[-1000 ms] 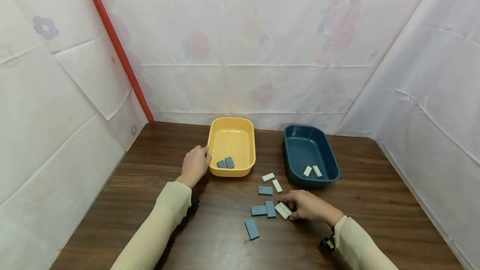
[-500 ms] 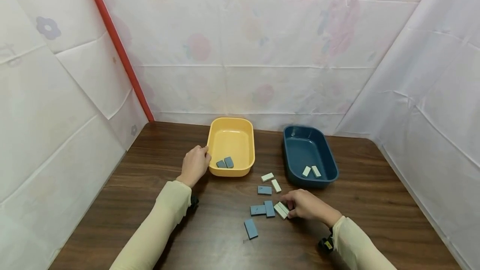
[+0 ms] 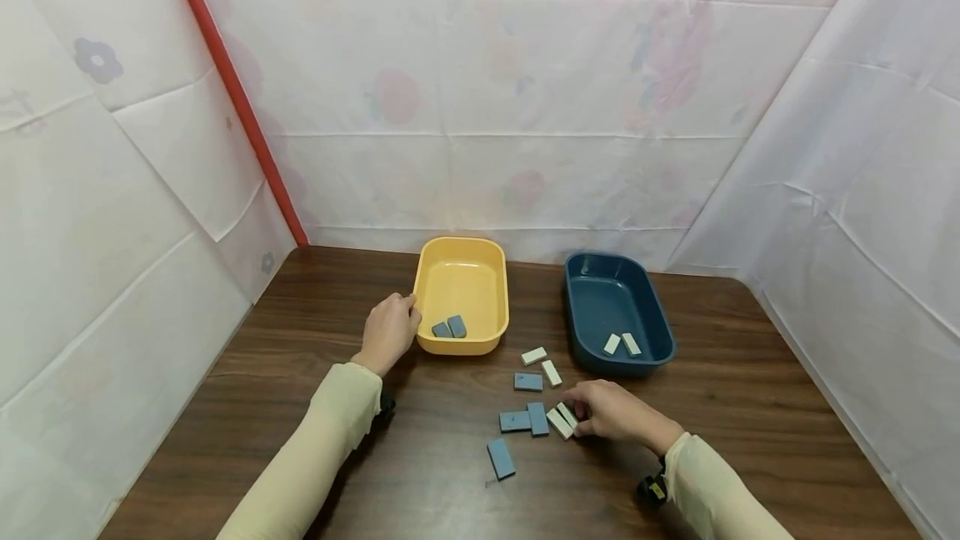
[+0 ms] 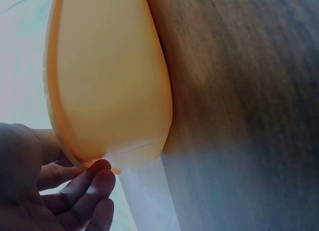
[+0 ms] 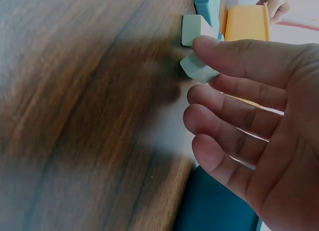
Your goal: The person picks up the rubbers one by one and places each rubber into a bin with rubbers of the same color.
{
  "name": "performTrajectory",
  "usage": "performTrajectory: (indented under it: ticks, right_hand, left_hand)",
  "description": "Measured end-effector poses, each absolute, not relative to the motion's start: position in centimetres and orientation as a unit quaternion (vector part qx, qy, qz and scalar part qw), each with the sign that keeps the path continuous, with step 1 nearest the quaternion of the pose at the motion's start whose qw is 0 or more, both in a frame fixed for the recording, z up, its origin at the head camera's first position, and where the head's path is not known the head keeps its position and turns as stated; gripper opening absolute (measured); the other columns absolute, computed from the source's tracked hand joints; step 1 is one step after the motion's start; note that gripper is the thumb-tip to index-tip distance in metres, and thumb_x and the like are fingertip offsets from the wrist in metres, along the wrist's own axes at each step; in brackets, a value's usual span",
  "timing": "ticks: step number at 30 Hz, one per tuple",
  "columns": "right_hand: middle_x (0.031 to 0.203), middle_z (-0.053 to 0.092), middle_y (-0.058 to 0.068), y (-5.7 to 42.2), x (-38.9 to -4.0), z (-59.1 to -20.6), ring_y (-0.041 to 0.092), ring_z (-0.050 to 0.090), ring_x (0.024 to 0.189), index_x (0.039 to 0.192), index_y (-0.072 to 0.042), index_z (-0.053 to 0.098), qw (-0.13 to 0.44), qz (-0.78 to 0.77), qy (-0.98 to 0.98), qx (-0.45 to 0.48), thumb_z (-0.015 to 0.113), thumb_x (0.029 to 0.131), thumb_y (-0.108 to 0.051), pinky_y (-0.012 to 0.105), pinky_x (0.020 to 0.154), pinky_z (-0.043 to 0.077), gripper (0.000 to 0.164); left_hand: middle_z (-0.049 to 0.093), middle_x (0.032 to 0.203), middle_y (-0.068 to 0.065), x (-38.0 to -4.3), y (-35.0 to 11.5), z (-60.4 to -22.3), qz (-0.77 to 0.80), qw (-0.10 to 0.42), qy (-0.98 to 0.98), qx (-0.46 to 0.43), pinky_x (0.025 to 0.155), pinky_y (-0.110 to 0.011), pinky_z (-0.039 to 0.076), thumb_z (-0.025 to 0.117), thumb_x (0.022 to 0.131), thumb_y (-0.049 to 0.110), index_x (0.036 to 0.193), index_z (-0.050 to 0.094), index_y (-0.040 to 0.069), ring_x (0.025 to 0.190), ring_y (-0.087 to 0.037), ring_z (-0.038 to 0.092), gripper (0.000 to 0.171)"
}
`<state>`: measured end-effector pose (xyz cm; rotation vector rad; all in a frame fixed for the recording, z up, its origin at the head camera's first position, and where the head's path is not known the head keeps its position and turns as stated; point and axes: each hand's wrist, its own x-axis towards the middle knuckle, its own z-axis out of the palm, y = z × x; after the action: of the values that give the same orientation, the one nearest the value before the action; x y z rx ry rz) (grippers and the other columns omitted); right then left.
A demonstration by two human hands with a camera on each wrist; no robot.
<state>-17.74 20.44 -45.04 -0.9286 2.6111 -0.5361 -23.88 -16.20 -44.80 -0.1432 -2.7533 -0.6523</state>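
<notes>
My left hand (image 3: 387, 332) grips the left rim of a yellow tray (image 3: 480, 273); in the left wrist view thumb and fingers close over the edge of the tray (image 4: 109, 81). Two grey-blue blocks (image 3: 457, 326) lie in that tray. My right hand (image 3: 618, 413) pinches a small white block (image 5: 197, 67) between thumb and index finger, low over the table. Beside it, a narrow gap apart, lies another white block (image 3: 559, 424). Several grey-blue blocks (image 3: 501, 459) lie left of these, two of them touching.
A dark blue tray (image 3: 603, 277) with two white blocks (image 3: 631, 344) stands behind my right hand. Two more white blocks (image 3: 534, 356) lie between the trays' front ends. Hanging sheets (image 3: 480, 90) enclose the wooden table (image 3: 300, 315) at the back and sides.
The two white blocks at my right fingertips lay side by side; a narrow gap has opened between them. My left hand keeps its grip on the yellow tray's rim.
</notes>
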Motion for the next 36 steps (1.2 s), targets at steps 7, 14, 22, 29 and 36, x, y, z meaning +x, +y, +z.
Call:
performTrajectory:
  ticks: [7, 14, 22, 29, 36]
  right_hand:
    - [0.091, 0.066, -0.003, 20.5, -17.9, -44.6, 0.008, 0.057, 0.078, 0.107, -0.009, 0.071, 0.131, -0.185, 0.925, -0.304, 0.082, 0.078, -0.026, 0.025, 0.067, 0.047, 0.036]
    - [0.095, 0.072, 0.003, 20.4, -17.9, -44.2, 0.011, 0.067, 0.082, 0.117, -0.002, 0.066, 0.098, -0.230, 0.923, -0.292, 0.076, 0.080, -0.010, 0.025, 0.069, 0.054, 0.039]
    - [0.084, 0.068, -0.004, 20.7, -18.0, -43.2, 0.002, 0.061, 0.073, 0.117, -0.003, 0.066, 0.082, -0.230, 0.927, -0.284, 0.075, 0.080, -0.006, 0.022, 0.064, 0.051, 0.038]
    - [0.084, 0.068, -0.004, 21.3, -18.4, -40.9, 0.004, 0.060, 0.075, 0.119, -0.001, 0.065, 0.077, -0.212, 0.932, -0.284, 0.076, 0.081, -0.007, 0.021, 0.063, 0.049, 0.040]
    - [0.083, 0.066, -0.004, 22.2, -19.2, -38.8, 0.003, 0.058, 0.072, 0.123, 0.000, 0.063, 0.070, -0.205, 0.939, -0.267, 0.075, 0.083, -0.010, 0.022, 0.063, 0.049, 0.042]
  left_hand:
    - [0.065, 0.089, -0.018, -24.0, -16.2, -44.9, -0.226, 0.156, -0.960, -0.050, 0.054, -0.029, 0.039, 0.058, 0.093, 0.007, 0.121, 0.066, -0.004, 0.059, -0.019, 0.045, 0.032]
    - [0.065, 0.089, -0.018, -24.0, -16.3, -44.9, -0.224, 0.158, -0.960, -0.051, 0.056, -0.031, 0.042, 0.056, 0.093, 0.008, 0.122, 0.066, -0.005, 0.061, -0.020, 0.047, 0.032]
    - [0.064, 0.087, -0.020, -24.0, -16.3, -45.1, -0.235, 0.161, -0.956, -0.061, 0.057, -0.030, 0.042, 0.057, 0.093, 0.006, 0.121, 0.065, -0.008, 0.062, -0.020, 0.047, 0.032]
    - [0.063, 0.087, -0.020, -24.1, -16.5, -45.2, -0.239, 0.155, -0.957, -0.061, 0.056, -0.029, 0.041, 0.055, 0.094, 0.006, 0.121, 0.064, -0.008, 0.062, -0.020, 0.046, 0.032]
    - [0.064, 0.089, -0.020, -24.2, -16.4, -45.4, -0.238, 0.165, -0.955, -0.067, 0.056, -0.029, 0.041, 0.056, 0.094, 0.006, 0.121, 0.065, -0.008, 0.061, -0.019, 0.047, 0.032]
